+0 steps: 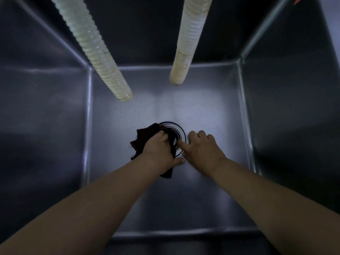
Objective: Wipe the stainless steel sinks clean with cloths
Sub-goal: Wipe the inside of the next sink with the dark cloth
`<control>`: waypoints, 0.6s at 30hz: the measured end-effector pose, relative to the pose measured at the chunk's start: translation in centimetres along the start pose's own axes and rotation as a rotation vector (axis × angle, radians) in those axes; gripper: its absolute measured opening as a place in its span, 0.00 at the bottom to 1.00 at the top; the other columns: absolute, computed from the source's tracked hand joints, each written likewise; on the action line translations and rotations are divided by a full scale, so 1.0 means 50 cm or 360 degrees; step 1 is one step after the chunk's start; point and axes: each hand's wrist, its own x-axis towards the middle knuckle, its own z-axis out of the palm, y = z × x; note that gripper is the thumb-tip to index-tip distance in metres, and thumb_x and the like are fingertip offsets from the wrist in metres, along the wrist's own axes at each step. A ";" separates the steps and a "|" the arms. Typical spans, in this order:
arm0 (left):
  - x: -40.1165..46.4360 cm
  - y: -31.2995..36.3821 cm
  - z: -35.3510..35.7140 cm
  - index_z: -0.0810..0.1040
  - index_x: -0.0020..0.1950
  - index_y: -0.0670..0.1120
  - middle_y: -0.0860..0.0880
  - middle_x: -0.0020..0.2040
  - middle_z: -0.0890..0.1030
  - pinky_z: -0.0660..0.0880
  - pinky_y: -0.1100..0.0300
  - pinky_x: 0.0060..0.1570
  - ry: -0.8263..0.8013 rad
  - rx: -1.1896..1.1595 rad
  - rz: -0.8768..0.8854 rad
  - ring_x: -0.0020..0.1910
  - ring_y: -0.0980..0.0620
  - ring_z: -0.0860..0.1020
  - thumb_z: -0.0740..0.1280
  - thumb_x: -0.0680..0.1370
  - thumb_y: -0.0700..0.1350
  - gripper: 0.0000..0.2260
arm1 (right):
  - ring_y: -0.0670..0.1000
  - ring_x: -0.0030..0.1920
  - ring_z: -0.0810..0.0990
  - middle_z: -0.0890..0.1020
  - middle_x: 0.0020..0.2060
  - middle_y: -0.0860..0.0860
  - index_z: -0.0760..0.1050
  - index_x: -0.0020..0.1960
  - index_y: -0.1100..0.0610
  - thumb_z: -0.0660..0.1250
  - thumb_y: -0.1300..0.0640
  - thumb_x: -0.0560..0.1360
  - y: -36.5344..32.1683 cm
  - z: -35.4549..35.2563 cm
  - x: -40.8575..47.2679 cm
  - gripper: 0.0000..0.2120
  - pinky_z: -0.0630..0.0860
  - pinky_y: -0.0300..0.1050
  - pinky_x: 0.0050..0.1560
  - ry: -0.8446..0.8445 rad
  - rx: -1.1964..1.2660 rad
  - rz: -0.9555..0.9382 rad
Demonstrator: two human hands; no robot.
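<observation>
Two bare forearms are extended down into a deep stainless steel sink (211,111), both hands working at the basin floor. The left hand (159,148) is curled round a dark cloth (145,137), fingers folded over its bunched upper part — loose ends of the fabric are seen trailing out on the far left side and below the wrist. The cloth is pressed against the left portion of the round drain (179,134), whose ringed rim is partly covered by it.

The right hand (202,149) is laid just beside the drain on its right, nothing held; its index finger is stretched out with the tip on the drain's rim, close to the cloth, while the other fingers are bent with tips on the sink floor.

Two pale corrugated hoses are hung into the basin from above: a left hose (92,45) ending above the floor left of centre, and a right hose (189,43) ending nearer the back wall. A bright reflection is noted on the floor behind the drain.
</observation>
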 end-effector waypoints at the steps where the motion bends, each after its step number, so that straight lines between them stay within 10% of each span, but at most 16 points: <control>1: 0.001 -0.002 0.008 0.63 0.73 0.42 0.46 0.71 0.68 0.47 0.55 0.71 0.0077 -0.0183 -0.0030 0.70 0.49 0.60 0.42 0.76 0.68 0.37 | 0.58 0.53 0.69 0.70 0.57 0.56 0.62 0.70 0.47 0.60 0.49 0.77 0.000 0.002 0.000 0.22 0.63 0.49 0.48 -0.0009 -0.0013 -0.0004; 6: -0.002 -0.021 0.032 0.63 0.73 0.45 0.48 0.72 0.67 0.45 0.58 0.70 0.0203 -0.0598 0.0029 0.72 0.51 0.57 0.47 0.79 0.62 0.29 | 0.58 0.53 0.68 0.70 0.57 0.56 0.62 0.70 0.46 0.57 0.48 0.79 0.001 0.006 0.000 0.20 0.62 0.49 0.48 0.0003 0.0001 -0.0006; 14: -0.019 -0.054 0.023 0.77 0.58 0.44 0.46 0.56 0.80 0.56 0.59 0.65 0.0345 -0.0239 0.0226 0.59 0.48 0.72 0.54 0.80 0.57 0.21 | 0.59 0.55 0.68 0.69 0.58 0.57 0.62 0.70 0.46 0.57 0.48 0.79 -0.005 -0.006 -0.003 0.20 0.64 0.50 0.50 -0.0022 0.0024 0.0013; 18: -0.052 -0.053 0.052 0.74 0.64 0.45 0.49 0.64 0.76 0.49 0.56 0.72 0.0496 -0.0287 0.0175 0.70 0.49 0.65 0.57 0.80 0.53 0.18 | 0.59 0.57 0.67 0.68 0.59 0.56 0.60 0.72 0.44 0.55 0.48 0.80 -0.008 -0.010 -0.002 0.21 0.64 0.51 0.53 -0.0051 0.0030 0.0031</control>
